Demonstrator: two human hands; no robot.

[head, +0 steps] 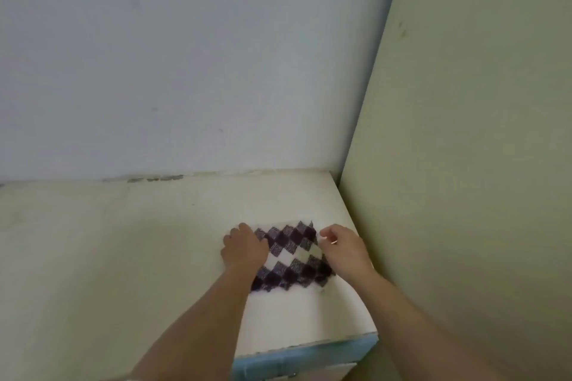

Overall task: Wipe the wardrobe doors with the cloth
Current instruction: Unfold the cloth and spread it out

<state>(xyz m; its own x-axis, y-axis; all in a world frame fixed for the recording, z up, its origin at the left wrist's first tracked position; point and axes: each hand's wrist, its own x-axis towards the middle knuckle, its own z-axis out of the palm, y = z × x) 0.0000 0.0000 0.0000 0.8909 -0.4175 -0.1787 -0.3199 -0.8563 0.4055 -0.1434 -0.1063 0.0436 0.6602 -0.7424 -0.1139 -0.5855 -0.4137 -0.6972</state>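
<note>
While the soft purple-and-white diamond-checked cloth (294,241) lies spread flat on the cream cabinet top (123,257), the head view shows both hands at work on it. The cloth sits by the top's right edge, set back from the pale blue front edge (303,359) and short of the rear edge.

The left hand (244,246) rests on the cloth's left border with its fingers curled down over the hem. The right hand (343,249) is at the right border, fingers bent and seemingly pinching the fabric. How firm either hold is cannot be made out.

A grey-blue rear wall (185,56) and a greenish side wall (464,133) close the corner; no wardrobe door is clearly in view.

The cloth looks light, limp and non-slippery. It will likely sag and fold when lifted, so gathering it into a pad from both borders seems the best hold for wiping.
</note>
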